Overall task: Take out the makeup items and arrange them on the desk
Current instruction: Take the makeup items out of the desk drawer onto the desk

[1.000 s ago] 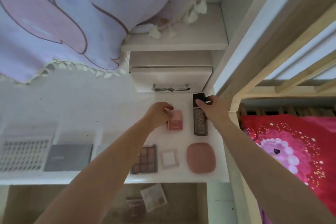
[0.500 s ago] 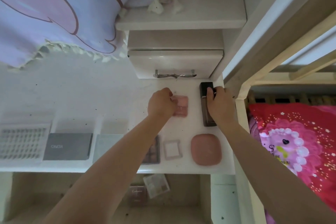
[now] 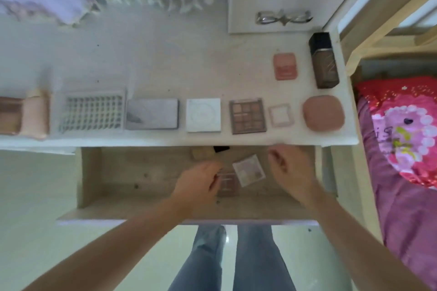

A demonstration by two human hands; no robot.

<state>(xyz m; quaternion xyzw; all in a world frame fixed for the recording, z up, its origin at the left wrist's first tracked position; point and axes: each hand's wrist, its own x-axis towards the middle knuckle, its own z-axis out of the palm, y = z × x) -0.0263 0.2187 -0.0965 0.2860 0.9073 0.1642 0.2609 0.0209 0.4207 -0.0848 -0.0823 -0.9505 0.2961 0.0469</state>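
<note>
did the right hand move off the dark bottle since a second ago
Yes. The right hand has left the dark bottle by the desk's right edge and now hovers over the open drawer below, beside a pale palette.

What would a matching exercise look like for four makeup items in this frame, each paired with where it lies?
Items:
1. dark bottle
2. eyeshadow palette
3. white square palette
4. round pink compact

Places:
A. in the open drawer, between the two hands
B. on the desk, far right corner, beside the small pink case
C. right end of the front row on the desk
D. in the front row, between the white box and the small clear case

Pairs: 1-B, 2-D, 3-A, 4-C
</note>
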